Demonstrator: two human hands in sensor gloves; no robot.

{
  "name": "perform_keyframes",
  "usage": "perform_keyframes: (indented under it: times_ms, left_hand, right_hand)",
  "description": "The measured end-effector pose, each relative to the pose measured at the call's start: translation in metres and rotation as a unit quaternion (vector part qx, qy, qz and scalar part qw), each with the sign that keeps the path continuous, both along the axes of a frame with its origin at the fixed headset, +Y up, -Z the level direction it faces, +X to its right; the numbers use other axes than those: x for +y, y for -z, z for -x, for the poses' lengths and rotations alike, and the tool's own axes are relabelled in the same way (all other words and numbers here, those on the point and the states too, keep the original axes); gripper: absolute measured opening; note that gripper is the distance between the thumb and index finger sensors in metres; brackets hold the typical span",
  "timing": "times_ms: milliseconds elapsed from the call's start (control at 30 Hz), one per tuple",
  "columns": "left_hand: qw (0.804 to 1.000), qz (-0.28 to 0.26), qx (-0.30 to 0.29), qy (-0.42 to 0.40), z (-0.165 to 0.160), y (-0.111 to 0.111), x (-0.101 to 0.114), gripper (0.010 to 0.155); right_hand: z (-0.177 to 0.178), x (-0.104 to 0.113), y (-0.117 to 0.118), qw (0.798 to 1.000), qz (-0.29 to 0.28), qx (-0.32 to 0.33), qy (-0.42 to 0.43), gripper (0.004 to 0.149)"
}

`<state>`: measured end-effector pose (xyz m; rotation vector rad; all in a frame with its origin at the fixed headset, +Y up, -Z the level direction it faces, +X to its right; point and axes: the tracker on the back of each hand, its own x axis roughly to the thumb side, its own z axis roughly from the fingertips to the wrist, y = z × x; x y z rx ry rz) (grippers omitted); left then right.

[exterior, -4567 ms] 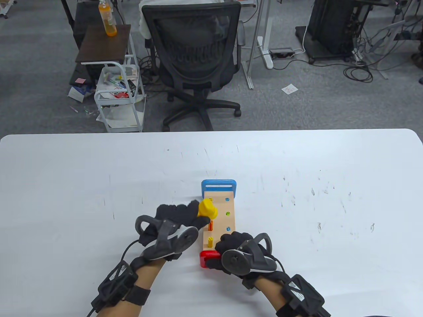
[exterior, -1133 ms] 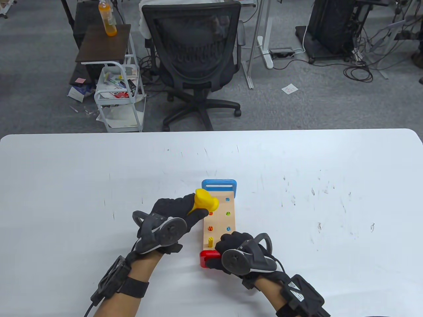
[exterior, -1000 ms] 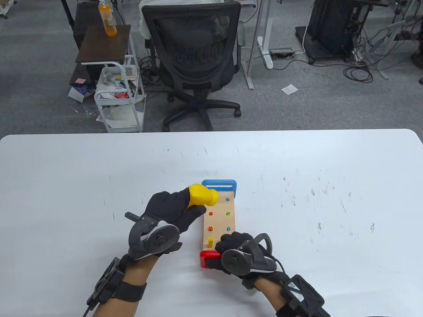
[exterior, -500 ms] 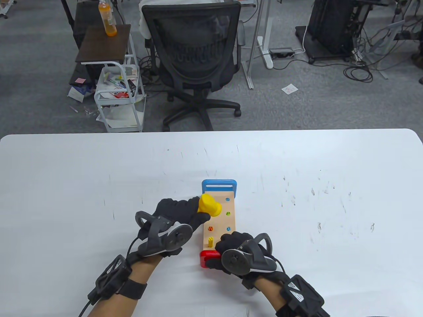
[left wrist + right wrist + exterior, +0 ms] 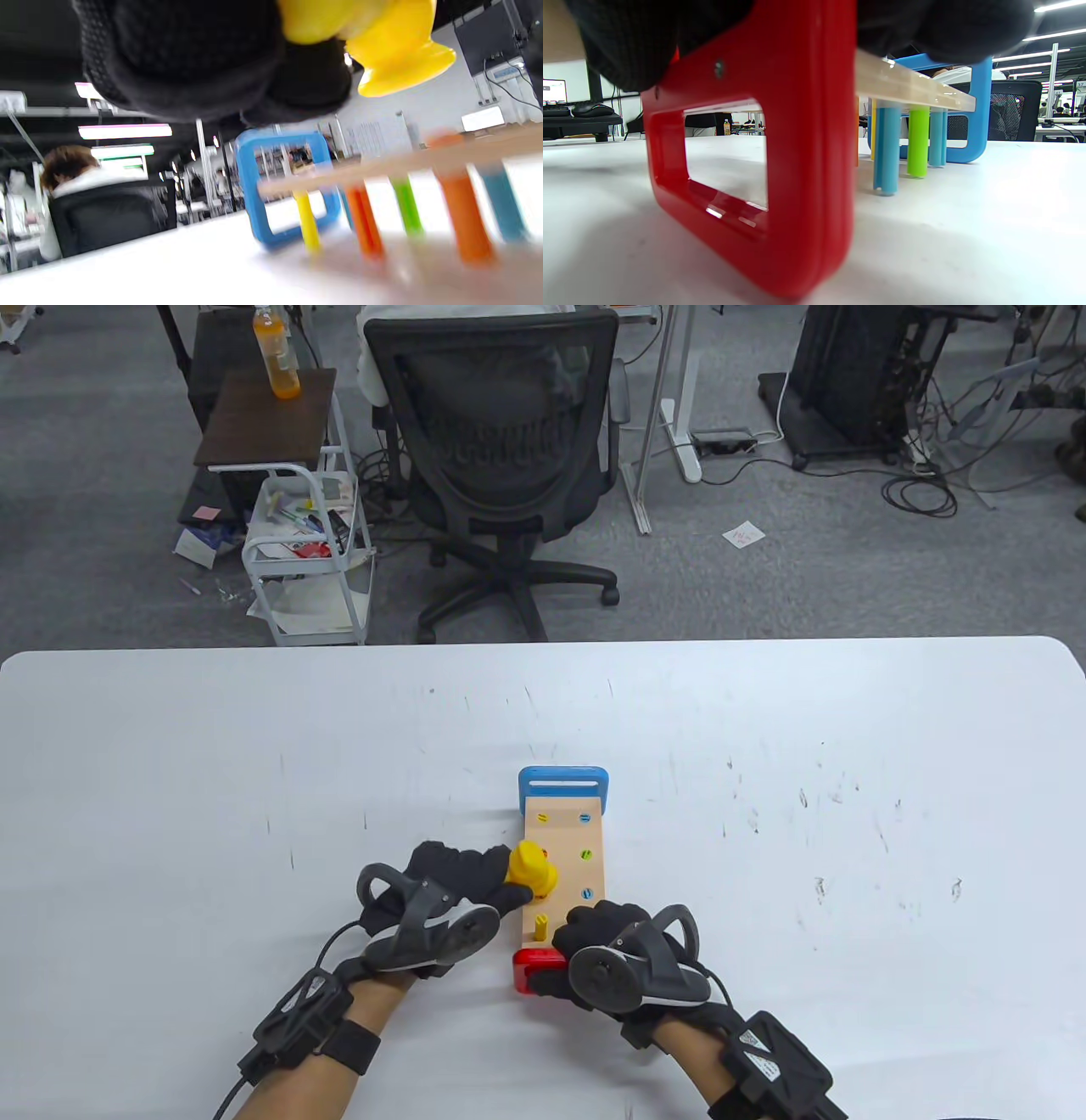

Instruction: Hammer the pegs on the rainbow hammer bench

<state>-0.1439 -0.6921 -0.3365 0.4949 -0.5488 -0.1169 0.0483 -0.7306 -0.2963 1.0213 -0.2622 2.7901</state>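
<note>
The left hand (image 5: 450, 882) has its black knit fingers (image 5: 186, 63) wrapped tight around the smooth yellow hammer (image 5: 531, 869), whose flared head sits low over the wooden bench (image 5: 567, 865). The right hand (image 5: 607, 942) grips the shiny red end frame (image 5: 797, 169) with fingers closed on its top. The flat bench lies on the white table (image 5: 170, 780) with a blue frame (image 5: 563, 782) at the far end; one yellow peg (image 5: 540, 927) stands up, and five round peg tops sit flush.

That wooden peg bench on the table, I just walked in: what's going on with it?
The left hand grips a yellow toy hammer over the wooden peg bench. The right hand holds its red end frame steady. Most pegs sit flush; one yellow peg near the red end stands up, not yet hammered.
</note>
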Motion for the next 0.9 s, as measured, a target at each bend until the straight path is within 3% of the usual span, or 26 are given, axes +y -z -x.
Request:
perform_keyframes:
  times_ms: [167,233,300,367,433,467,500,533,567,600,633,667,800,900]
  left_hand:
    - [0.991,-0.092,-0.026,-0.096,0.006,-0.018,0.069,0.069]
    - [0.984,-0.131,-0.03,-0.12,0.008,-0.026,0.086,0.069]
    - [0.978,-0.139,-0.028,-0.15,0.01,-0.029,0.09,0.069]
    - [0.983,-0.107,-0.034,-0.146,0.005,-0.023,0.07,0.069]
    - [1.0,-0.009,-0.016,-0.016,-0.012,-0.007,0.011,0.07]
    - [0.989,0.067,-0.011,0.13,-0.023,0.0,-0.038,0.069]
    - [0.99,-0.022,0.077,0.116,-0.008,-0.007,-0.044,0.068]
    - [0.999,0.036,-0.01,0.037,-0.014,0.0,-0.038,0.068]
    - [0.996,0.084,-0.017,0.019,-0.013,0.001,-0.032,0.068]
    - [0.998,0.064,-0.015,0.014,-0.013,-0.003,-0.019,0.068]
    - [1.0,-0.013,-0.005,0.022,-0.012,-0.006,0.0,0.068]
    - [0.999,-0.032,-0.005,0.025,-0.011,-0.007,0.013,0.068]
    - [0.995,-0.072,-0.002,-0.074,-0.003,-0.021,0.065,0.068]
    - [0.988,-0.096,0.003,-0.124,0.004,-0.029,0.084,0.069]
  right_hand:
    - [0.0,0.0,0.0,1.0,0.0,-0.001,0.0,0.039]
    - [0.0,0.0,0.0,1.0,0.0,-0.001,0.0,0.039]
    - [0.0,0.0,0.0,1.0,0.0,-0.001,-0.001,0.039]
    - [0.0,0.0,0.0,1.0,0.0,-0.001,-0.001,0.039]
    - [0.0,0.0,0.0,1.0,-0.001,-0.001,-0.001,0.039]
    - [0.0,0.0,0.0,1.0,-0.001,-0.001,-0.001,0.039]
    - [0.0,0.0,0.0,1.0,0.0,-0.002,-0.001,0.039]
    - [0.0,0.0,0.0,1.0,0.0,-0.002,-0.001,0.039]
    - [0.0,0.0,0.0,1.0,-0.002,-0.001,0.0,0.039]
    - [-0.001,0.0,0.0,1.0,-0.001,-0.002,-0.001,0.039]
    - [-0.001,0.0,0.001,1.0,0.001,-0.002,0.001,0.039]
    - [-0.001,0.0,0.001,1.0,0.0,-0.001,0.001,0.039]
    - [-0.001,0.0,0.0,1.0,0.001,-0.001,0.0,0.039]
    - [0.0,0.0,0.0,1.0,0.0,-0.001,-0.002,0.039]
